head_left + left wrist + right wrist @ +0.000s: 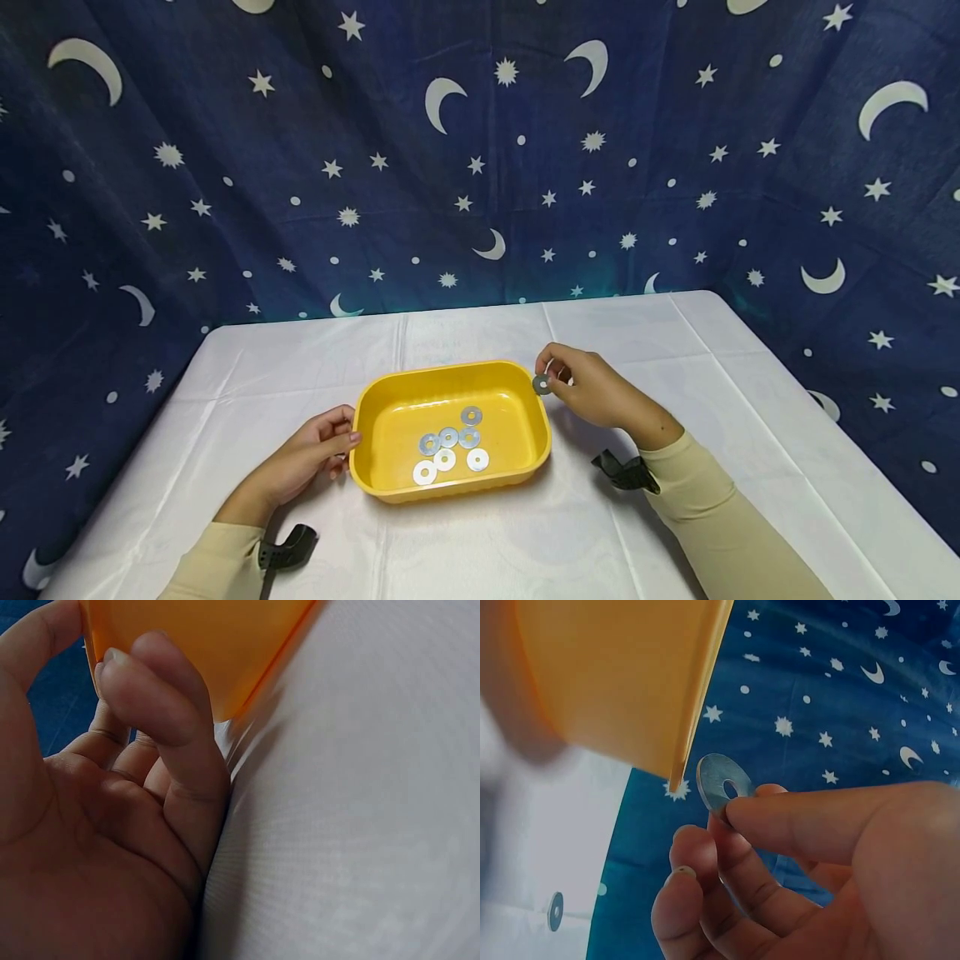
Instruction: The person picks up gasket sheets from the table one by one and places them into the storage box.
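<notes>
A yellow plastic tray (450,487) sits on the white-covered table with several flat metal washers (447,437) lying loose on its floor, some overlapping. My left hand (311,454) grips the tray's left end, thumb over the rim and fingers against the outer wall. In the left wrist view the tray's wall (202,660) rises just beyond the fingers. My right hand (592,387) pinches one washer (718,784) between thumb and fingers, holding it at the tray's right rim. Seen from the right wrist, this washer is tilted, its hole showing.
Another washer (556,912) lies on the white tablecloth (480,550) in the right wrist view. Behind the table hangs a dark blue curtain (405,275) with moons and stars. A black strap (288,550) is on the left wrist, another strap (628,472) on the right.
</notes>
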`<state>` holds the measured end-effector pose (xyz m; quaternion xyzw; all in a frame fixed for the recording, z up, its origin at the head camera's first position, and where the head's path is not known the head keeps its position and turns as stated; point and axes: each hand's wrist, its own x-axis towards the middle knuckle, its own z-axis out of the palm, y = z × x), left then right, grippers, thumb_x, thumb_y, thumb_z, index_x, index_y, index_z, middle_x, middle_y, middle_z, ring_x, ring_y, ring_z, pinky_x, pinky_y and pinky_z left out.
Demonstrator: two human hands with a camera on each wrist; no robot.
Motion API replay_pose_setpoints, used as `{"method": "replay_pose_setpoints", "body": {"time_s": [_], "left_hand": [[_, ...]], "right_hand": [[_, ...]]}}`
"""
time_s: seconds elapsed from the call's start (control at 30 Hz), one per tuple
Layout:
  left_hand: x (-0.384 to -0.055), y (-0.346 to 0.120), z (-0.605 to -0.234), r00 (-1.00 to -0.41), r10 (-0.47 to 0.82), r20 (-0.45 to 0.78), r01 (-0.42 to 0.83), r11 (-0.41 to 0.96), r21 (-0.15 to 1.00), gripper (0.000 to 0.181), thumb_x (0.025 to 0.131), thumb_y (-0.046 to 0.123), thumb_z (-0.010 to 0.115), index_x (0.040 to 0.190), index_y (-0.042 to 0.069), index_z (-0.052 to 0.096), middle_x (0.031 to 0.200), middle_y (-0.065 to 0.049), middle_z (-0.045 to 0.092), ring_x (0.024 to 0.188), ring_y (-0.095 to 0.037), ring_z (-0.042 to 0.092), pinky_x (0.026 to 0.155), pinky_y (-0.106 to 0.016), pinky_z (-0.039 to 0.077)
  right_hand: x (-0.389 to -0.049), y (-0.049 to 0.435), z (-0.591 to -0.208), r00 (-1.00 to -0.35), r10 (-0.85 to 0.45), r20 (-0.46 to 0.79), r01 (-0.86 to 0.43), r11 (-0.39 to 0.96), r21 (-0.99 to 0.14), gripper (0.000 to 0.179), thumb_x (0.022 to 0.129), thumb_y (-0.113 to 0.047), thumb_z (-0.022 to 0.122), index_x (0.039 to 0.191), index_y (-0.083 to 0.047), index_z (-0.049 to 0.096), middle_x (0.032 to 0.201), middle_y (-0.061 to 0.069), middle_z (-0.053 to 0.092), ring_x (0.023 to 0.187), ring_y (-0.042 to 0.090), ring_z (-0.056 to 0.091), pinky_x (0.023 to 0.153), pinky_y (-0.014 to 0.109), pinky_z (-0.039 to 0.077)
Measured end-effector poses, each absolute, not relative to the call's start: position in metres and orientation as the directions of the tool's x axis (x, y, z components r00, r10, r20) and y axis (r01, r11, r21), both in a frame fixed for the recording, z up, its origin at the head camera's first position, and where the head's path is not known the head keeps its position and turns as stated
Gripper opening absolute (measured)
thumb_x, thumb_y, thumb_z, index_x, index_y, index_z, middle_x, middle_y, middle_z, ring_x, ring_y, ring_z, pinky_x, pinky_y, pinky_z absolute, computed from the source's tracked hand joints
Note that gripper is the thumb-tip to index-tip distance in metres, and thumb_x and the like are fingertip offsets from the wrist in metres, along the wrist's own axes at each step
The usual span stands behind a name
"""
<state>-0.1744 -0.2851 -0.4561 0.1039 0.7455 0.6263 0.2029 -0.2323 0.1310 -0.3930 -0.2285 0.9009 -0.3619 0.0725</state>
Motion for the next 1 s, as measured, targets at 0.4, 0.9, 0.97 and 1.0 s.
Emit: {"method": "replay_pose_setpoints", "body": {"time_s": [0.4, 0.9, 0.97, 1.0], "left_hand": [[-0.174, -0.285, -0.454, -0.893, 0.418, -0.167, -0.093, 0.191, 0.977, 0.031, 0.104, 0.015, 0.051, 0.121, -0.009, 0.04, 0.092, -0.003, 0.056, 0.066, -0.009, 0.056, 0.056, -0.021, 0.049], [-0.174, -0.285, -0.455, -0.895, 0.411, -0.172, -0.101, 0.189, 0.977, 0.031, 0.103, 0.015, 0.051, 0.121, -0.009, 0.04, 0.091, -0.002, 0.056, 0.067, -0.009, 0.056, 0.056, -0.021, 0.048], [-0.174, -0.285, -0.455, -0.895, 0.413, -0.169, -0.099, 0.186, 0.978, 0.031, 0.104, 0.014, 0.051, 0.121, -0.009, 0.04, 0.091, -0.001, 0.056, 0.067, -0.009, 0.056, 0.056, -0.02, 0.048], [-0.174, -0.285, -0.455, -0.895, 0.413, -0.169, -0.1, 0.185, 0.978, 0.031, 0.103, 0.014, 0.051, 0.121, -0.009, 0.04, 0.091, -0.001, 0.056, 0.067, -0.009, 0.055, 0.056, -0.02, 0.048]], "right_hand": [[-0.223, 0.116, -0.392, -0.876, -0.481, 0.025, -0.364, 0.628, -0.688, 0.013, 0.096, -0.003, 0.06, 0.103, -0.015, 0.06, 0.087, 0.001, 0.061, 0.08, 0.017, 0.054, 0.068, 0.027, 0.051], [-0.216, 0.104, -0.397, -0.852, -0.521, 0.058, -0.402, 0.578, -0.71, 0.014, 0.095, -0.002, 0.062, 0.101, -0.015, 0.06, 0.084, 0.004, 0.059, 0.077, 0.016, 0.053, 0.067, 0.025, 0.051], [-0.216, 0.103, -0.398, -0.847, -0.529, 0.061, -0.406, 0.567, -0.717, 0.014, 0.095, -0.002, 0.062, 0.101, -0.014, 0.06, 0.085, 0.007, 0.06, 0.077, 0.016, 0.054, 0.068, 0.025, 0.051], [-0.215, 0.103, -0.398, -0.845, -0.531, 0.064, -0.408, 0.562, -0.719, 0.014, 0.095, -0.002, 0.062, 0.1, -0.014, 0.06, 0.085, 0.007, 0.061, 0.077, 0.015, 0.054, 0.068, 0.025, 0.051]]}}
